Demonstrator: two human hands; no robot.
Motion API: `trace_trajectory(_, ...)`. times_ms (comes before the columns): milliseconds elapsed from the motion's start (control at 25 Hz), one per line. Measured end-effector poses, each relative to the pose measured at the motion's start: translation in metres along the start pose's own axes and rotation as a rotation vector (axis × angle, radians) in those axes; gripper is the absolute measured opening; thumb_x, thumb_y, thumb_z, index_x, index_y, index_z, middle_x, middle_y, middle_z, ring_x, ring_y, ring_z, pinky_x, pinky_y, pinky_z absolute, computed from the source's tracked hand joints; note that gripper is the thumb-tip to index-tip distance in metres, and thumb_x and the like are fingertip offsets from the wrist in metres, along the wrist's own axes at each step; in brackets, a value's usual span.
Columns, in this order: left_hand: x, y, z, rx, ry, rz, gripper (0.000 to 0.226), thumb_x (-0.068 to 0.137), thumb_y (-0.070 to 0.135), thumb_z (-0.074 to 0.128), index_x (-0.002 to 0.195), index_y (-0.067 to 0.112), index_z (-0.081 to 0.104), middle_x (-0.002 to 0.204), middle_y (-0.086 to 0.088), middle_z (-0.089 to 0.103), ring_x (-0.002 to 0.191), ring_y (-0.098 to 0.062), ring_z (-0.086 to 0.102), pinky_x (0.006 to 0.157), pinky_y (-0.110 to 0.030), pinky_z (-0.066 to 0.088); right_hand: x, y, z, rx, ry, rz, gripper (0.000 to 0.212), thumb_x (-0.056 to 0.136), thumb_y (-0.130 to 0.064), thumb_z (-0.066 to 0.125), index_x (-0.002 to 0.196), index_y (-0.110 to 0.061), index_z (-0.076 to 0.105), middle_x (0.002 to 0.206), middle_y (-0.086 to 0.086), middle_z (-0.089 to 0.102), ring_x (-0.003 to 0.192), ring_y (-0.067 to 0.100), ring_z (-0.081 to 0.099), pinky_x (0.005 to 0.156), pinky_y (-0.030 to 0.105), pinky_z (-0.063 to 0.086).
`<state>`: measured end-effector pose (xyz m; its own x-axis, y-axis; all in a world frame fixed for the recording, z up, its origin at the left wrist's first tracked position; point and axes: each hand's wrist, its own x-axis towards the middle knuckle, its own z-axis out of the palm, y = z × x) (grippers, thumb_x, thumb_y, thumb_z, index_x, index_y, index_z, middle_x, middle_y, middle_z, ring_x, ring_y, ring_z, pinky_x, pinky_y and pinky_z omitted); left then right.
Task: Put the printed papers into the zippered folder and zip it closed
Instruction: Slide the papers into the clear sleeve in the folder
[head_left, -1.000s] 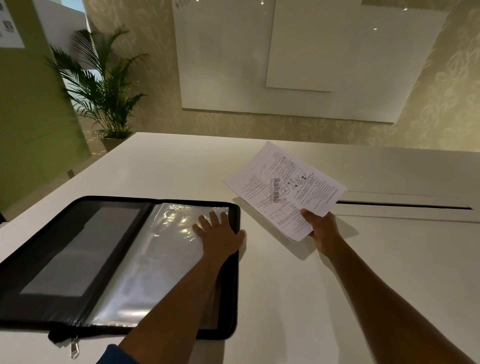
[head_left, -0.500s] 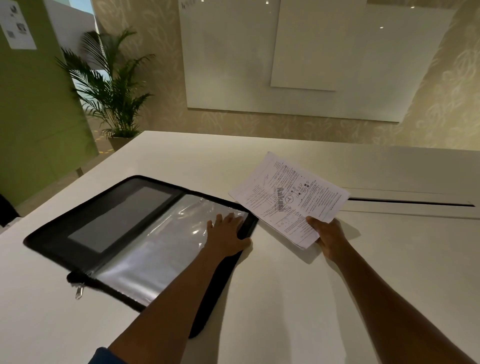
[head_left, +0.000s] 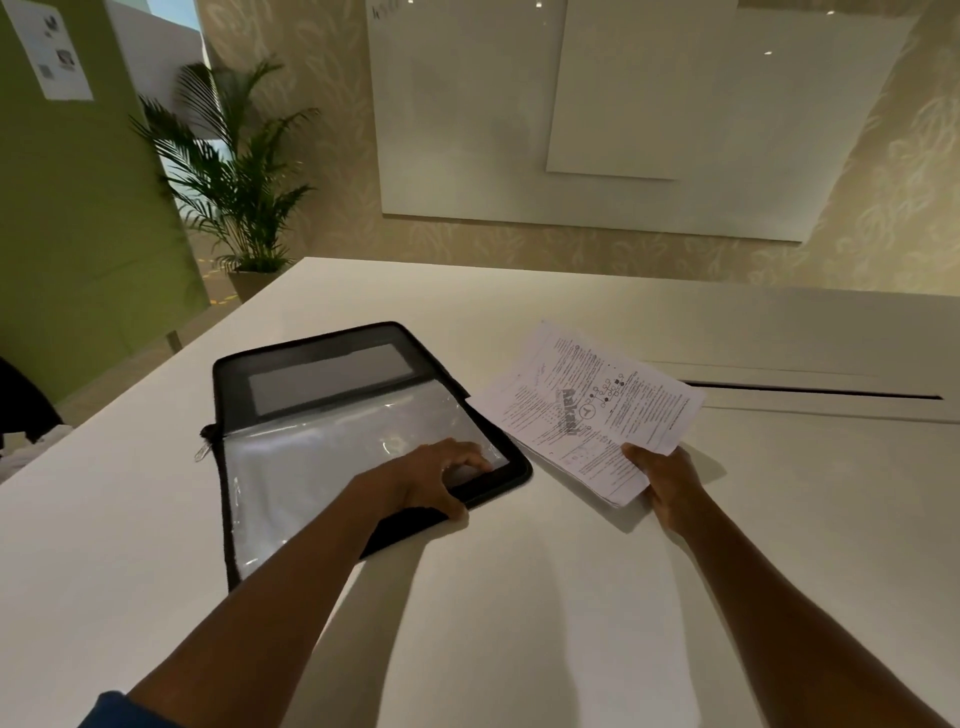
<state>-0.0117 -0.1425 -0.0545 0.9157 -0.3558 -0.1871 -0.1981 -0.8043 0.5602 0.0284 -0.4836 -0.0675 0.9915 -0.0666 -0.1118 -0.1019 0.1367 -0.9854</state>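
Observation:
A black zippered folder (head_left: 311, 395) lies open on the white table (head_left: 519, 597), its clear plastic sleeves facing up and its zip pull (head_left: 203, 451) at the left edge. My left hand (head_left: 431, 480) grips the folder's near right corner, fingers on the plastic sleeve and thumb at the black rim. Right of the folder, my right hand (head_left: 665, 486) holds a stack of printed papers (head_left: 587, 410) by its near corner, lifted slightly above the table, with the stack's left corner by the folder's right edge.
A long cable slot (head_left: 815, 391) runs across the table at the right. A potted palm (head_left: 234, 171) stands beyond the table's far left corner, by a green wall. White boards (head_left: 597, 114) hang on the far wall.
The folder has been turned clockwise on the table under my left hand, whose fingers have curled onto its corner. The papers stay in my right hand, shifted little.

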Motion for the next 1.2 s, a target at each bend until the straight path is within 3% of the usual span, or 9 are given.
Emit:
trace_trajectory(280, -0.047, -0.004, -0.007, -0.028, -0.140, 0.017, 0.053, 0.070, 0.009, 0.082, 0.109, 0.037, 0.060, 0.156, 0.016, 0.031, 0.139, -0.011, 0.029, 0.114, -0.034, 0.030, -0.023, 0.003, 0.002, -0.017, -0.037, 0.025, 0.037, 0.087, 0.000, 0.065, 0.117, -0.021, 0.060, 0.118, 0.014, 0.069, 0.109, 0.035, 0.066, 0.092, 0.059, 0.053)
trace_trajectory(440, -0.062, -0.005, -0.015, -0.027, -0.178, -0.018, 0.042, 0.074, 0.010, 0.080, 0.110, 0.024, 0.065, 0.135, 0.018, 0.052, 0.121, -0.010, 0.049, 0.102, -0.029, 0.039, -0.029, 0.002, 0.000, -0.038, -0.045, 0.044, 0.040, 0.087, 0.000, 0.066, 0.123, -0.017, 0.058, 0.120, 0.015, 0.068, 0.111, 0.036, 0.065, 0.095, 0.061, 0.051)
trace_trajectory(560, -0.064, 0.001, -0.019, -0.093, 0.019, -0.064, 0.015, 0.083, 0.015, 0.074, 0.091, 0.026, 0.069, 0.105, 0.013, 0.071, 0.101, -0.008, 0.064, 0.094, -0.030, 0.047, -0.031, -0.003, -0.006, -0.058, -0.062, 0.036, 0.041, 0.087, 0.000, 0.066, 0.124, -0.016, 0.058, 0.120, 0.015, 0.068, 0.111, 0.036, 0.065, 0.095, 0.061, 0.051)
trace_trajectory(640, -0.055, 0.006, -0.015, -0.039, 0.273, -0.116, 0.007, 0.088, 0.020, 0.069, 0.093, 0.024, 0.067, 0.104, 0.004, 0.072, 0.098, -0.015, 0.066, 0.094, -0.032, 0.051, -0.030, -0.007, -0.009, -0.088, -0.062, 0.029, 0.040, 0.087, 0.000, 0.066, 0.123, -0.016, 0.057, 0.120, 0.016, 0.068, 0.110, 0.036, 0.065, 0.093, 0.060, 0.052)
trace_trajectory(720, -0.042, 0.012, -0.004, -0.029, 0.454, -0.192, 0.016, 0.091, 0.027, 0.065, 0.106, 0.020, 0.065, 0.110, -0.002, 0.070, 0.099, -0.018, 0.065, 0.093, -0.031, 0.051, -0.028, -0.014, -0.012, -0.105, -0.054, 0.029, 0.037, 0.088, 0.000, 0.065, 0.120, -0.017, 0.057, 0.120, 0.016, 0.067, 0.107, 0.034, 0.065, 0.089, 0.056, 0.055)
trace_trajectory(840, -0.020, 0.015, 0.009, -0.051, 0.519, -0.338, 0.037, 0.091, 0.040, 0.062, 0.122, 0.021, 0.057, 0.116, -0.004, 0.067, 0.100, -0.021, 0.063, 0.090, -0.034, 0.049, -0.025, -0.021, -0.017, -0.096, -0.067, 0.018, 0.034, 0.089, 0.001, 0.063, 0.117, -0.017, 0.058, 0.116, 0.014, 0.068, 0.106, 0.033, 0.065, 0.082, 0.049, 0.056)
trace_trajectory(1000, -0.001, 0.016, 0.014, 0.045, 0.564, -0.443, 0.056, 0.083, 0.057, 0.064, 0.123, 0.020, 0.051, 0.114, -0.004, 0.064, 0.100, -0.024, 0.062, 0.080, -0.034, 0.046, -0.018, -0.018, -0.024, -0.093, -0.082, 0.022, 0.043, 0.089, 0.003, 0.062, 0.129, -0.009, 0.053, 0.121, 0.017, 0.065, 0.111, 0.037, 0.063, 0.090, 0.055, 0.053)
trace_trajectory(1200, 0.007, 0.013, 0.010, 0.161, 0.601, -0.498, 0.043, 0.082, 0.048, 0.071, 0.112, 0.020, 0.059, 0.104, -0.004, 0.066, 0.085, -0.019, 0.058, 0.074, -0.031, 0.046, -0.002, -0.009, -0.027, -0.058, -0.081, 0.057, 0.043, 0.086, 0.003, 0.065, 0.126, -0.011, 0.057, 0.120, 0.016, 0.067, 0.108, 0.035, 0.065, 0.085, 0.051, 0.056)
